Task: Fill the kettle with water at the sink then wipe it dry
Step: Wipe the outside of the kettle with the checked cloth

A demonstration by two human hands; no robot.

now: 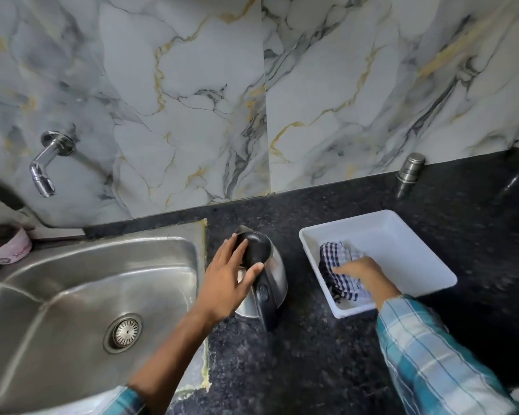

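A steel kettle (274, 274) with a black lid and black handle stands on the dark granite counter just right of the sink (57, 295). My left hand (231, 280) rests on top of it, fingers spread over the lid and thumb near the handle. Right of the kettle, a blue-and-white checked cloth (337, 265) lies in a white plastic tray (402, 235). My right hand (363, 274) reaches into the tray and closes on the cloth. The steel tap (44, 167) juts from the marble wall above the sink; no water runs from it.
A small steel canister (409, 170) stands at the back of the counter by the wall. A pink-rimmed tub (5, 244) sits at the sink's far left corner. Dark counter stretches in front of the kettle and tray.
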